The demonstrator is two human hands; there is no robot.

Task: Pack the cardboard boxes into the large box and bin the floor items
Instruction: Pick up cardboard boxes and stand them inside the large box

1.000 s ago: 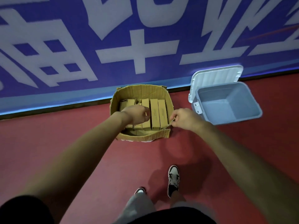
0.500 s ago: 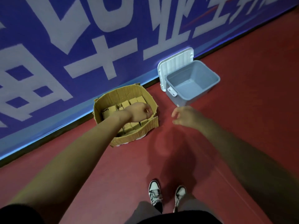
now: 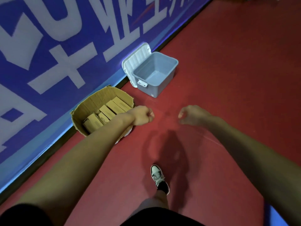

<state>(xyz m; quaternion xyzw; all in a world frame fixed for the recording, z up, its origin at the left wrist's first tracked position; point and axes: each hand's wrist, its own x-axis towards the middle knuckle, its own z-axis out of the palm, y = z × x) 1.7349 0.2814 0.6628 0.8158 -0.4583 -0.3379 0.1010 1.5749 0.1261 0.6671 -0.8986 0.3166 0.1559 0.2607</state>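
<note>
Both hands have pulled back from the one large box (image 3: 104, 97): my left hand (image 3: 144, 116) is clenched in a fist just past its rim, my right hand (image 3: 193, 115) loosely curled, released. Behind my left wrist I count five small boxes (image 3: 114, 107) packed inside. One grey bin (image 3: 156, 88), lid (image 3: 136, 57) up, sits beyond both hands.
</note>
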